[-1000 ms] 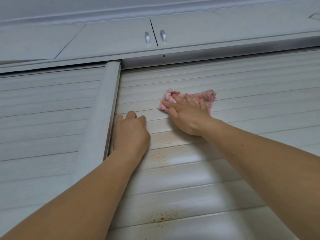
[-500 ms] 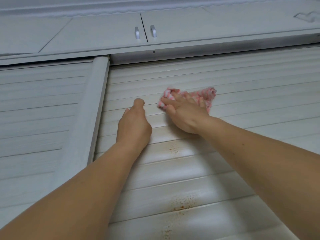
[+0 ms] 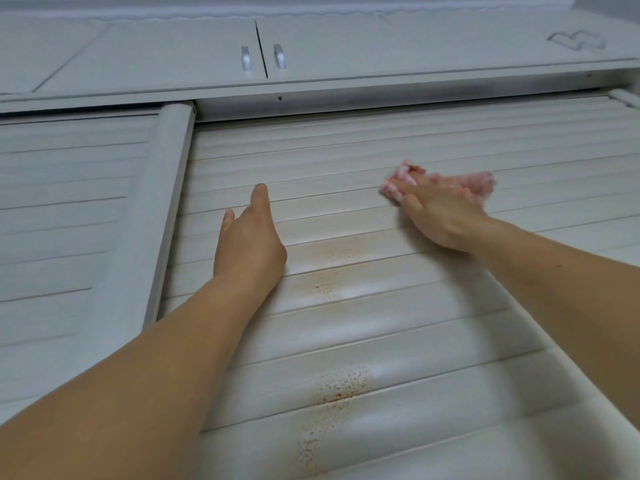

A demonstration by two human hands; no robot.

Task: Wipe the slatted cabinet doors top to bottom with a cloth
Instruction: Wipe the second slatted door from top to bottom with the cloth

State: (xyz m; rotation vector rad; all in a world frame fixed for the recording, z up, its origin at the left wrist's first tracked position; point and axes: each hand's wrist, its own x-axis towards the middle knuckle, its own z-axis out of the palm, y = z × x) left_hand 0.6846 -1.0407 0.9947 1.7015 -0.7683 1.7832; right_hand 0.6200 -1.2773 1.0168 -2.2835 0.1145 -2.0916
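The right hand presses a pink-and-white cloth flat against the slatted cabinet door, high on its right half. The fingers lie fairly straight over the cloth, which bunches out beyond the fingertips and to the right; the thumb runs along its lower left edge. Whether any finger curls under the fabric cannot be told, as the cloth is slightly blurred.

The left hand rests on the same door, well apart from the cloth and nearer the door's left edge. Its fingers are extended and close together, pointing up the slats, with the thumb spread a little to the left. It holds nothing.

Between the 2 hands, and lower down the door, lie patches of small orange-brown specks on the slats; a larger patch sits further down, near the middle of the door. The cloth is above all of these patches and touches none.

Left of the left hand, a rounded vertical frame post stands in front of the door's edge, and beyond it is a second slatted door. Above the doors runs a horizontal rail, and above that are 2 flat upper cabinet doors, each with a small metal handle beside the seam where they meet.
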